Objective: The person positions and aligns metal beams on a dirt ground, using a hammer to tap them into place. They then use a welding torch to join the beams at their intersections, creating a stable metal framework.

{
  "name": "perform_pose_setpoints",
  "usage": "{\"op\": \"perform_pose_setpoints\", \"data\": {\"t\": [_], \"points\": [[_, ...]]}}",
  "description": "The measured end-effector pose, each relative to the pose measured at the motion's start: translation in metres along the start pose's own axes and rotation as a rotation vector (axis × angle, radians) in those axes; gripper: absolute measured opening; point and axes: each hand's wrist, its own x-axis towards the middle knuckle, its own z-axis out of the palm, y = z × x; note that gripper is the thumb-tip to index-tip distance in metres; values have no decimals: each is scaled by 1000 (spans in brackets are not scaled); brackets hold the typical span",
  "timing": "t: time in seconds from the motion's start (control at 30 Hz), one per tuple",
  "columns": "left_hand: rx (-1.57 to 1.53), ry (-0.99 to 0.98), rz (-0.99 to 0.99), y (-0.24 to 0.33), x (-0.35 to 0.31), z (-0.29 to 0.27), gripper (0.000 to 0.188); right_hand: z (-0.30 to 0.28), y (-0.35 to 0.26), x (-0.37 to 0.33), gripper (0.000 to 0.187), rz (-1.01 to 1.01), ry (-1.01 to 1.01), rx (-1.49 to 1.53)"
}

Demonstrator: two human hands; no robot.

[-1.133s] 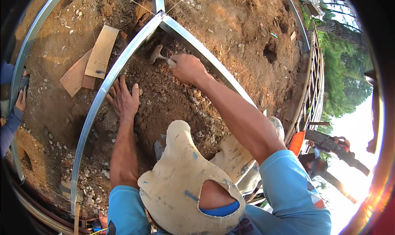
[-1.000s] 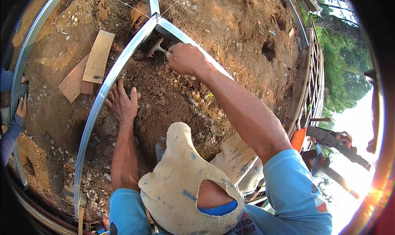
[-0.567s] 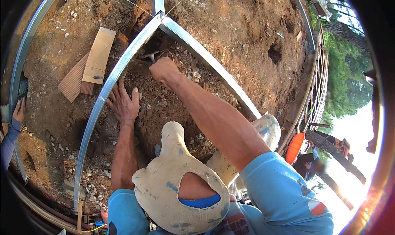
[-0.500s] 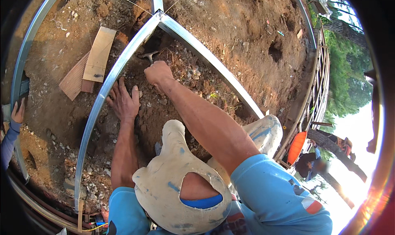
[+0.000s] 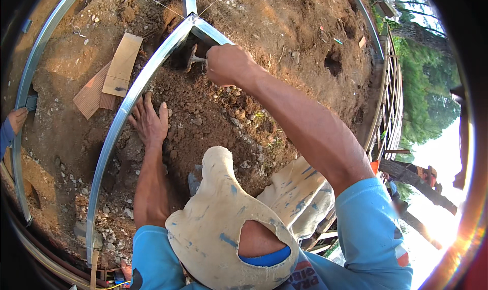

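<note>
My right hand [image 5: 231, 65] is a fist round the handle of a hammer, held above the soil just below the joint of the metal frame. The hammer's grey metal head [image 5: 194, 59] shows to the left of the fist; most of the handle is hidden. My left hand [image 5: 151, 121] lies on the brown soil with its fingers spread. Its fingertips reach the curved-looking shiny metal bar [image 5: 118, 125] on its left. A second metal bar [image 5: 211, 32] runs from the joint and passes behind my right hand and forearm.
Beyond the left bar, a plain board [image 5: 123, 64] lies across a grooved board [image 5: 94, 92]. Another person's hand [image 5: 18, 120] grips an outer metal bar [image 5: 31, 66] at far left. Thin strings [image 5: 152, 1] stretch to the frame's joint. A hole [image 5: 333, 62] opens in the soil at right.
My right hand has risen up and to the right with the hammer. My left hand stays on the soil. The other person's hand has moved up and closed on the outer bar.
</note>
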Motion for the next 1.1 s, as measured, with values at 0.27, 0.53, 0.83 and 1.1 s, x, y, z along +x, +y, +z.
{"op": "perform_pose_setpoints", "data": {"t": [0.27, 0.53, 0.83, 1.1], "points": [[23, -40, -14, -1, -1, -1, 68, 1, -25, 97, 27, 46, -310, 115], [19, -124, -66, 4, -1, -6, 71, 71, -16, 90, 34, 384, -202, 499], [6, -5, 9, 1, -1, -3, 70, 65, 22, 32, 22, 261, -194, 1143], [12, -15, -9, 1, -1, 0, 69, 25, 28, 55, 29, 271, -569, 943]]}}
